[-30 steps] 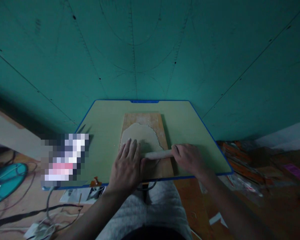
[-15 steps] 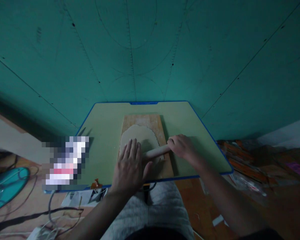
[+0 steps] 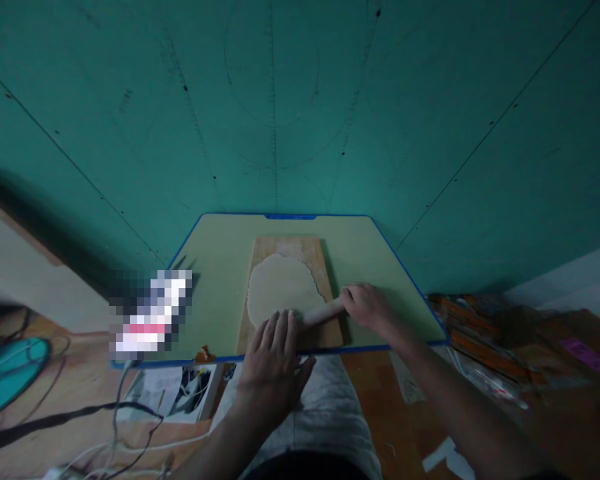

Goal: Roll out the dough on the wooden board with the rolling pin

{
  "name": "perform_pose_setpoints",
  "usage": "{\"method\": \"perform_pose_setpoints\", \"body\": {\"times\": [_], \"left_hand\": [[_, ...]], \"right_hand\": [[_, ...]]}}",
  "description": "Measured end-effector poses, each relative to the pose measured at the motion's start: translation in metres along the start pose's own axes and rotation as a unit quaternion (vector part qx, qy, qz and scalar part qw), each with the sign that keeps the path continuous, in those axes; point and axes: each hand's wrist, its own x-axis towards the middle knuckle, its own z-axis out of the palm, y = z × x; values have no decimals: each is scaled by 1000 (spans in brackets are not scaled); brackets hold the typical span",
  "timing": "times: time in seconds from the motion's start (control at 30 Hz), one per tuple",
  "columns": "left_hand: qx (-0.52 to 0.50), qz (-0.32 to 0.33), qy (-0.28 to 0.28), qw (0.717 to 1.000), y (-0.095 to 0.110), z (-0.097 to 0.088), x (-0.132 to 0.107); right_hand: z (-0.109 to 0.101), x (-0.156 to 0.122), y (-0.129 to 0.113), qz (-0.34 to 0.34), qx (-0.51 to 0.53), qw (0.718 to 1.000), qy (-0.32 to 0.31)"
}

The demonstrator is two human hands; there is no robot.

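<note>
A flat, round sheet of dough (image 3: 283,288) lies on a wooden board (image 3: 312,252), which rests on a green table with a blue rim (image 3: 220,260). A wooden rolling pin (image 3: 323,312) lies across the near edge of the dough. My left hand (image 3: 275,360) lies flat, fingers stretched out, on the pin's left end at the near edge of the board. My right hand (image 3: 367,308) is curled over the pin's right end.
A teal wall (image 3: 300,100) rises right behind the table. A pixelated patch (image 3: 150,310) covers the table's left corner. Papers and cables (image 3: 175,390) lie on the floor at left, a teal round object (image 3: 7,373) far left, orange clutter (image 3: 480,327) at right.
Both hands and the rolling pin have drawn back toward me, from mid-dough to its near edge. More of the dough sheet shows. The view has tilted slightly.
</note>
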Motion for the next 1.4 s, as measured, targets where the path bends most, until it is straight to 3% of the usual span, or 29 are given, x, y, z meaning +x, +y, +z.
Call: {"method": "perform_pose_setpoints", "body": {"times": [0.13,0.33,0.43,0.67,0.8,0.93,1.2,1.4], "left_hand": [[-78,-10,-33,996,-10,-9,-5],[-173,-102,-77,977,-12,-32,-26],[-226,-139,-88,960,-7,-33,-37],[-340,-133,-151,919,5,-19,-50],[-373,-166,-196,892,7,-21,-46],[-388,-180,-196,882,10,-27,-37],[-415,-184,-194,870,17,-26,-36],[-414,-166,-229,865,19,-38,-21]], "right_hand": [[-12,17,-11,12,-11,1000,8],[-29,38,-40,-67,17,997,45],[-25,46,-54,-102,57,992,39],[2,58,-67,-169,125,974,81],[-3,60,-84,-148,120,976,104],[-10,62,-101,-97,86,988,89],[5,59,-90,-118,73,988,68],[3,52,-74,-155,67,985,31]]}}
